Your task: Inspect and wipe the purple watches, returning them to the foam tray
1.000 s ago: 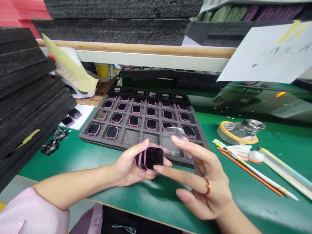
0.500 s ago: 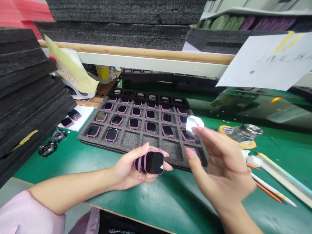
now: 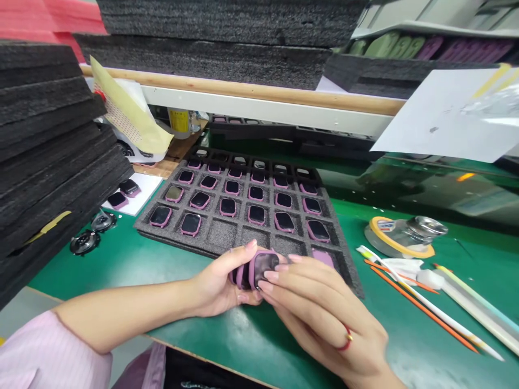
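My left hand (image 3: 217,283) is closed round a small stack of purple-framed smartwatch bodies (image 3: 264,263), their dark screens facing right. The fingers of my right hand (image 3: 324,305) lie bent over the front watch, fingertips on its screen and right edge; the thumb is hidden. Just behind both hands rests a black foam tray (image 3: 221,233) with purple watches in many compartments. Several front-row compartments show bare foam. Beside my right hand, a flat purple piece (image 3: 323,258) lies in the tray's front right compartment, partly covered.
At left rise stacked foam trays (image 3: 48,135), with two dark round watch parts (image 3: 84,242) nearby. On the right are a glass jar (image 3: 389,237) with a tape roll, orange sticks (image 3: 425,310) and white sticks. A paper sheet (image 3: 441,113) hangs from the shelf rail (image 3: 259,100).
My right hand has come left from over the tray onto the front watch. The white piece at its fingers is gone from there; a blurred clear film now shows by the hanging paper.
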Motion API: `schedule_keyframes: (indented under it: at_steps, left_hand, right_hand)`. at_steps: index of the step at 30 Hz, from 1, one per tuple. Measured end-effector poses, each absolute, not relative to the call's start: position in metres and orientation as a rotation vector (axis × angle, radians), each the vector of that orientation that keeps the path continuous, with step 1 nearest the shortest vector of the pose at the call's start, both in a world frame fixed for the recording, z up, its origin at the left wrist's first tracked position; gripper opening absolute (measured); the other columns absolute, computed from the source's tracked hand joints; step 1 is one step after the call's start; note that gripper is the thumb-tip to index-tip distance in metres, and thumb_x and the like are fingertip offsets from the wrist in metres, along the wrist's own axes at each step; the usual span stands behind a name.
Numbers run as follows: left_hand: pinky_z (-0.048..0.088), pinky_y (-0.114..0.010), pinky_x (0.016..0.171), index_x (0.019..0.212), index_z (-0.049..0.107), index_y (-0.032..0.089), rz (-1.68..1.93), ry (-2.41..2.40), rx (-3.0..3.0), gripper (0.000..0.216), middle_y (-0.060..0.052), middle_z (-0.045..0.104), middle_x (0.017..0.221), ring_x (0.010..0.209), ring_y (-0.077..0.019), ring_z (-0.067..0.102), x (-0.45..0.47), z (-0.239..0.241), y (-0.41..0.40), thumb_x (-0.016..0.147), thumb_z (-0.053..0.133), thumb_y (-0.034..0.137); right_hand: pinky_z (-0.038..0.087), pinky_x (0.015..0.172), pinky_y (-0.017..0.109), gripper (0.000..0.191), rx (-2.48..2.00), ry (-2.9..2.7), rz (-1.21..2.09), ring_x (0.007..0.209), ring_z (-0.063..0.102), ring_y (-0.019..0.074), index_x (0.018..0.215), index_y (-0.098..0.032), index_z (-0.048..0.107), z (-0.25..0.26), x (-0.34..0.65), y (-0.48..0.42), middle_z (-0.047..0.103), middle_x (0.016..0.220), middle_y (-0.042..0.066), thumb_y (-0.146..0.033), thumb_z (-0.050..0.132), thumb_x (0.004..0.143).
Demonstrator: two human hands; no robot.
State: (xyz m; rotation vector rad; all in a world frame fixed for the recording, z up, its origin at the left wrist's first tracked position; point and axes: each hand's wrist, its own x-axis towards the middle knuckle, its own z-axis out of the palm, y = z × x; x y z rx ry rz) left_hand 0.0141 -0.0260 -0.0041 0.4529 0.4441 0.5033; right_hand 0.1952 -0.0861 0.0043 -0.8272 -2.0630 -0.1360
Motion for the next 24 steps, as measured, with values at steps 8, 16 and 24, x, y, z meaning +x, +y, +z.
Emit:
schedule_keyframes:
  at_steps: [8, 16, 24]
  left_hand:
    - [0.018, -0.017, 0.038, 0.082, 0.067, 0.013, 0.577, 0.466, 0.661, 0.051, 0.005, 0.049, 0.057, 0.041, -0.0015, 0.024, 0.019, -0.007, -0.030, 0.074, 0.079, 0.061]
    - [0.016, -0.017, 0.037, 0.084, 0.071, 0.009, 0.484, 0.458, 0.570, 0.054, 0.000, 0.059, 0.059, 0.041, -0.0016, 0.036, 0.017, 0.002, -0.026, 0.070, 0.083, 0.059]
    - [0.017, -0.013, 0.038, 0.084, 0.067, 0.010, 0.507, 0.465, 0.519, 0.053, 0.001, 0.057, 0.060, 0.045, -0.0016, 0.039, 0.018, -0.001, -0.029, 0.066, 0.088, 0.056]
  right_hand:
    - [0.057, 0.071, 0.029, 0.051, -1.097, -1.834, 0.302, 0.082, 0.062, 0.0167, 0.126, -0.024, 0.063, 0.005, 0.179, -0.080, 0.065, 0.092, 0.002, -0.036, 0.083, 0.081]
    - [0.055, 0.091, 0.032, 0.053, -1.089, -1.832, 0.391, 0.105, 0.064, 0.0198, 0.126, -0.026, 0.060, 0.004, 0.191, -0.079, 0.069, 0.112, 0.004, -0.033, 0.084, 0.079]
    - [0.057, 0.090, 0.036, 0.049, -1.067, -1.911, 0.294, 0.101, 0.069, 0.0208, 0.128, -0.024, 0.061, 0.013, 0.196, -0.077, 0.073, 0.113, 0.006, -0.027, 0.080, 0.083]
